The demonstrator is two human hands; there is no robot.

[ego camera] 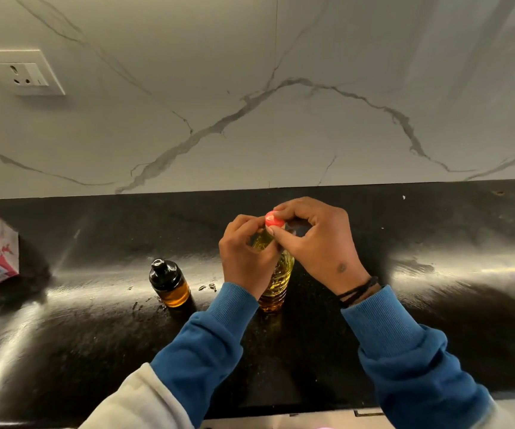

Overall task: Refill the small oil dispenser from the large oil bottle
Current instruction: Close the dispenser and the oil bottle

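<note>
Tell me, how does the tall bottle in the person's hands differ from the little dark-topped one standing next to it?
The large oil bottle is tall, slim and ribbed with a red cap; the small oil dispenser is short and squat with a black spouted top. The bottle is gripped by the left hand while the right hand pinches its cap; the dispenser stands untouched. The bottle's oil looks pale yellow, the dispenser's darker amber. Both stand upright, capped, on the black counter.
</note>
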